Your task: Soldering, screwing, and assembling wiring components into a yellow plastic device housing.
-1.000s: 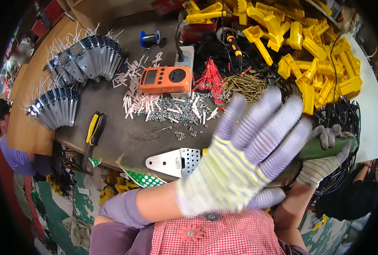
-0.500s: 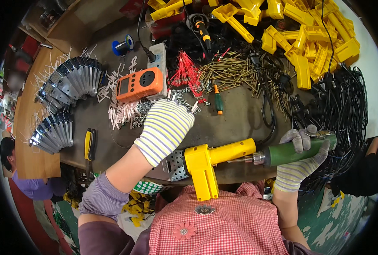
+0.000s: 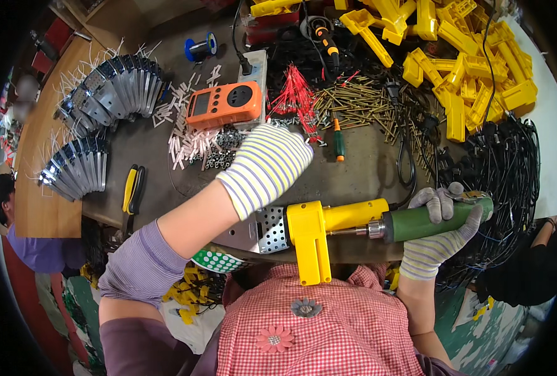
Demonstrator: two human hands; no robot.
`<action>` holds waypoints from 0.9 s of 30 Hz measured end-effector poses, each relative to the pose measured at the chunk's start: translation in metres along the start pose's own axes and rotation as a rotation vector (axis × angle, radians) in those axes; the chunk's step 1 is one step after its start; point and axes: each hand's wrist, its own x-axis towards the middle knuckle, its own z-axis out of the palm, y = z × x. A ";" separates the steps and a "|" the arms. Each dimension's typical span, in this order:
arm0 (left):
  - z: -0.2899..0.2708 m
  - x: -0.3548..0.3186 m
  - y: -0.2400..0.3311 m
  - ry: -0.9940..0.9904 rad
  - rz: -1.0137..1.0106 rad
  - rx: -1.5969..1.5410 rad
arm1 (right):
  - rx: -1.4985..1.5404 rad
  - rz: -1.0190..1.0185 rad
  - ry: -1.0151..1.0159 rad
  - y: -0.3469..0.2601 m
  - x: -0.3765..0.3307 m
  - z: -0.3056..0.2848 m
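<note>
R hand (image 3: 438, 235) fingers wrapped round green-handled screwdriver (image 3: 435, 219) w/ rigid yellow plastic part (image 3: 316, 235) on tip | L hand (image 3: 269, 166) over small screws (image 3: 219, 156), fingers hidden, can't tell | part looks light, stiff; grip by handle.

Dark workbench (image 3: 366, 169), wooden board (image 3: 37, 150), perhaps shelving.

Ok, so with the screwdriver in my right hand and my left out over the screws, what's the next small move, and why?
Probably lower the left hand and pinch one of the small screws under it. The right hand already grips the green screwdriver, its tip at the yellow part lying on the perforated metal plate, and no screw shows there.
</note>
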 end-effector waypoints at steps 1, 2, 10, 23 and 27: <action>-0.004 -0.002 -0.006 0.008 -0.017 -0.079 | -0.001 -0.003 0.000 0.000 0.000 0.000; -0.006 -0.007 -0.009 0.066 -0.037 -0.137 | 0.016 0.005 -0.023 -0.001 0.000 -0.001; 0.000 -0.118 0.048 0.434 -0.224 -0.748 | 0.014 0.027 0.000 -0.001 0.005 -0.005; 0.007 -0.113 0.062 0.423 -0.530 -0.910 | 0.061 0.114 -0.094 0.009 0.015 0.003; -0.004 -0.109 0.044 0.412 -0.475 -0.936 | 0.014 0.053 -0.010 0.007 0.012 0.002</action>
